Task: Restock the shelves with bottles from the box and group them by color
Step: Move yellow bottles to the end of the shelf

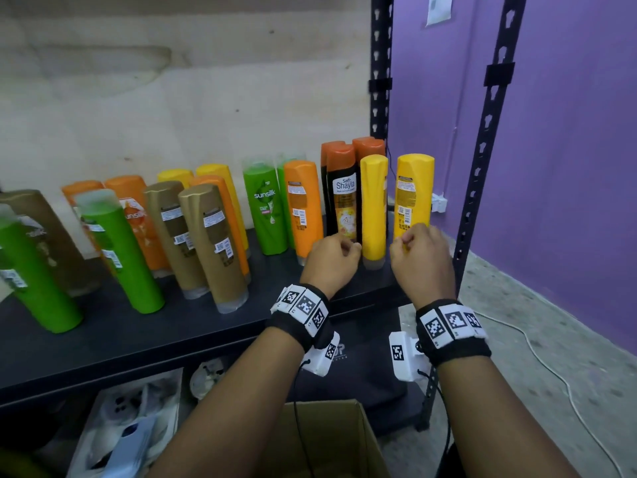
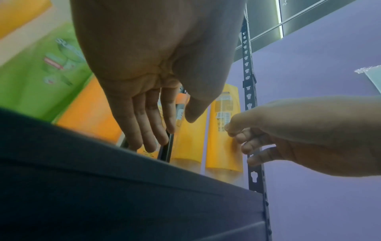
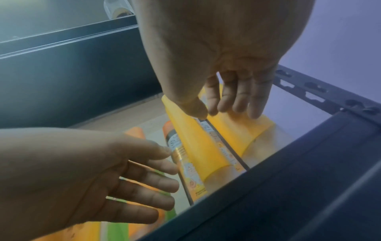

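Your left hand [image 1: 331, 262] and right hand [image 1: 422, 258] hover with relaxed fingers, gripping nothing, beside 2 yellow bottles [image 1: 374, 208] standing upright at the shelf's [image 1: 172, 326] right end; the box [image 1: 331, 439] sits below.

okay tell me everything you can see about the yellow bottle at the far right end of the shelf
The tall yellow plastic bottle stands cap-down and upright at the right end of the dark shelf, beside the black perforated post. Its printed back label with barcode faces out. The right hand is at its lower part, fingers loosely bent; contact is unclear.
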Demonstrator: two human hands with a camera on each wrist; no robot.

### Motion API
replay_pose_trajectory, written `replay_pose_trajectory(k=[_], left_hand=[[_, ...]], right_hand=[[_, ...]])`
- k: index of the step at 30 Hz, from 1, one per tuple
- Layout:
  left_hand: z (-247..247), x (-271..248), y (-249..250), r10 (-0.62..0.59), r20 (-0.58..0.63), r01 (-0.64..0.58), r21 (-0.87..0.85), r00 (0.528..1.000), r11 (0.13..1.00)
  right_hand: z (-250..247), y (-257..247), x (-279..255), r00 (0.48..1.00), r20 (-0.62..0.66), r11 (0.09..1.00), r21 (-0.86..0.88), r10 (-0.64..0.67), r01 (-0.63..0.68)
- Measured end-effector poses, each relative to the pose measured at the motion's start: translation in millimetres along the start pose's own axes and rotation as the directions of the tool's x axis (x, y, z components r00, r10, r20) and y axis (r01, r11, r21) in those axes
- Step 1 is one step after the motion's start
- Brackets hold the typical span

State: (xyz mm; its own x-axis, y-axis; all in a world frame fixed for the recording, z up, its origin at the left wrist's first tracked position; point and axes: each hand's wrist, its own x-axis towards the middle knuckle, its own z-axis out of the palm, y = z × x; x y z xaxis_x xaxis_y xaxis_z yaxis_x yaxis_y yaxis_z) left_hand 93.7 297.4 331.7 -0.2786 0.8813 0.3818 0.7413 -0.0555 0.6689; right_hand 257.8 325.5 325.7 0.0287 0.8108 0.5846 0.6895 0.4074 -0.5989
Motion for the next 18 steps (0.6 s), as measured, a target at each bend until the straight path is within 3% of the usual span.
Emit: replay_pose_trajectory(k=[4,8,12,18], left_hand=[[-22.9,-17.3,-9.9,-0.035,-0.048,0.041,0.128,0.998,0.991],[-51.3,-37.1,-22.9,-0.034,-0.111,0.056,0.199,0.993,0.978],[-78.5,-55.2,-39.9,-0.037,-0.152,0.074,0.240,0.988,0.968],[-104.3,-77.3,-57.5,-0.035,-0.177,0.084,0.277,0.984,0.957]], right_hand=[[9.3,-25.9,-12.9,0.991,0.086,0.994,-0.001,-0.106,0.106],[29.4,-60.4,-31.7,0.938,0.209,0.957,-0.031,-0.277,0.289],[49.2,-82.6,-45.8,0.894,0.317,0.941,-0.015,-0.316,0.338],[67.8,-99.9,-55.6,0.875,0.373,0.947,0.037,-0.308,0.318]])
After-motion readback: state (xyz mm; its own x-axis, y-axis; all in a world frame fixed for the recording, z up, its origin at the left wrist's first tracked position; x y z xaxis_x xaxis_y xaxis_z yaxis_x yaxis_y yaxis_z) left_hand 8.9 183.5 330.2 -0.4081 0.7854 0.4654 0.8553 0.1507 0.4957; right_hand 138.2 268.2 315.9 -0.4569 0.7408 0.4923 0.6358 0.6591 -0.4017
